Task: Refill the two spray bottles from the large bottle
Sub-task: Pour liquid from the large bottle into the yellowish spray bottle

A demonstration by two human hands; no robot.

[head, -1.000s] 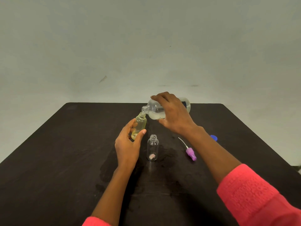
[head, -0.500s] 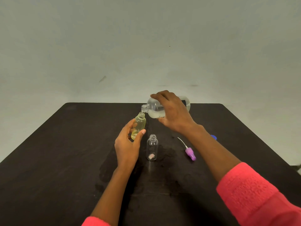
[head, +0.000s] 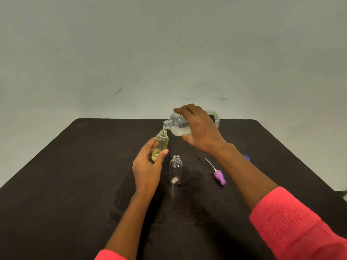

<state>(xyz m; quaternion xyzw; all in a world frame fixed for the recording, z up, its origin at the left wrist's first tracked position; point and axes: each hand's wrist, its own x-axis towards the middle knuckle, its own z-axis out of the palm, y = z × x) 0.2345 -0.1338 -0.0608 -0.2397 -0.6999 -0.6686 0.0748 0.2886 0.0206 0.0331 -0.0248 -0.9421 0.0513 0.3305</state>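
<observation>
A large bottle (head: 177,125) is held on its side above the dark worktop (head: 75,166). Its long axis runs nearly level from right to left, and its open neck is tipped down directly over the mouth of a yellow-tinted spray bottle (head: 161,142). The large bottle is gripped from above by the right hand (head: 201,134), fingers (head: 181,109) curled over its shoulder; clear liquid is seen pooled along its lower side. The yellow-tinted spray bottle, leaning slightly, is steadied by the left hand (head: 147,167), which is wrapped round its lower half. Only a little liquid shows at its bottom, so filling is judged to be at an early stage. Whether a stream is passing between the two mouths cannot be made out. Just right of the left hand, a clear spray bottle (head: 175,170) stands upright and uncapped, with no liquid visible in it and a small pinkish patch near its base. A purple spray head (head: 219,176) with its dip tube is laid further right, and a blue cap (head: 247,158) is partly hidden behind the right forearm. Wet patches are visible on the worktop.
</observation>
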